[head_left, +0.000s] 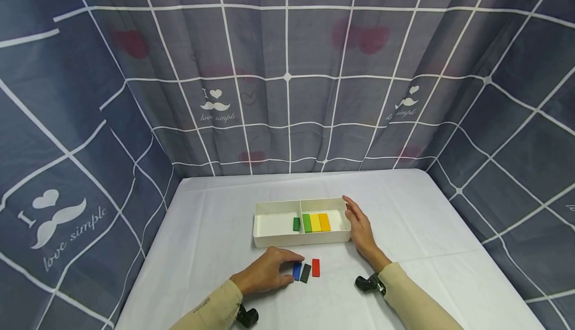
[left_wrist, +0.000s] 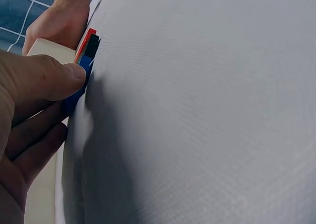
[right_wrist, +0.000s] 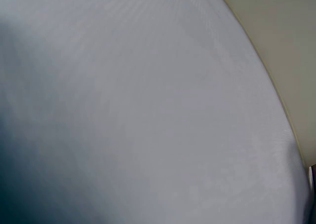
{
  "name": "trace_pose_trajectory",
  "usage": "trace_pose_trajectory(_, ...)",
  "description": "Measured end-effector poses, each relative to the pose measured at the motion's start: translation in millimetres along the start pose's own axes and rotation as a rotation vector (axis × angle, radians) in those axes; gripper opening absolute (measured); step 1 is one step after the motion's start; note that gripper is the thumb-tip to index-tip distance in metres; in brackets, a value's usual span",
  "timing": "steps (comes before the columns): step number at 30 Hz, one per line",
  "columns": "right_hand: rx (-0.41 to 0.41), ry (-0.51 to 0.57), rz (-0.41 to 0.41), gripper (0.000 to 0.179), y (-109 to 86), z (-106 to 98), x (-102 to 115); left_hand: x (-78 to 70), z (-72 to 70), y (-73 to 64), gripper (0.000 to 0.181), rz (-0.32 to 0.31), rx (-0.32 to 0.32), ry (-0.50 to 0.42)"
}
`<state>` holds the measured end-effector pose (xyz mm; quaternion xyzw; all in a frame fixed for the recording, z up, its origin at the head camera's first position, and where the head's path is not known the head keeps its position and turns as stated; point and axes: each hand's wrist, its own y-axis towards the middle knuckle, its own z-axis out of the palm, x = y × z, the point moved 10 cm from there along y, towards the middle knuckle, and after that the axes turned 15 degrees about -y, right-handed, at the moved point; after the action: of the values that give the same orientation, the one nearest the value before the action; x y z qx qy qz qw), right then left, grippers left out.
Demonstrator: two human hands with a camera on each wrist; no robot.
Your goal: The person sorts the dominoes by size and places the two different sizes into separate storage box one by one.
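Note:
My left hand (head_left: 268, 270) pinches a blue block (head_left: 297, 271) between thumb and fingers at the table surface; the left wrist view has the thumb against the blue block (left_wrist: 85, 66). Just right of it lie a dark green or black block (head_left: 305, 273), slightly tilted, and a red block (head_left: 316, 267). My right hand (head_left: 362, 230) rests against the right end of a white two-compartment box (head_left: 296, 240), its fingers fairly straight along the wall. Inside the right compartment are a green block (head_left: 307, 223), a yellow block (head_left: 315, 222) and an orange-yellow block (head_left: 325, 222).
A darker green block (head_left: 296, 224) sits in the left compartment beside the divider (head_left: 301, 210). White cloth covers the table (head_left: 215, 220). Grey-blue checked curtains (head_left: 287, 95) enclose its back and sides. Cloth and a beige surface (right_wrist: 281, 46) fill most of the right wrist view.

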<state>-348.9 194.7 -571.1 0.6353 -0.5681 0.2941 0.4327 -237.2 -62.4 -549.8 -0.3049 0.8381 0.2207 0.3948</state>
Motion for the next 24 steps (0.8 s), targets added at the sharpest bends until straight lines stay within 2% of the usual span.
trace_pose_trajectory(10, 0.01, -0.007, 0.013, 0.048, 0.2, 0.2, -0.4, -3.7, -4.0, 1.6, 0.052, -0.001, 0.008, -0.005)
trace_pose_trajectory(24, -0.013, 0.007, -0.008, 0.046, 0.6, -1.1, 2.0, -12.8, -19.9, 3.8, 0.053, -0.004, -0.007, 0.0)
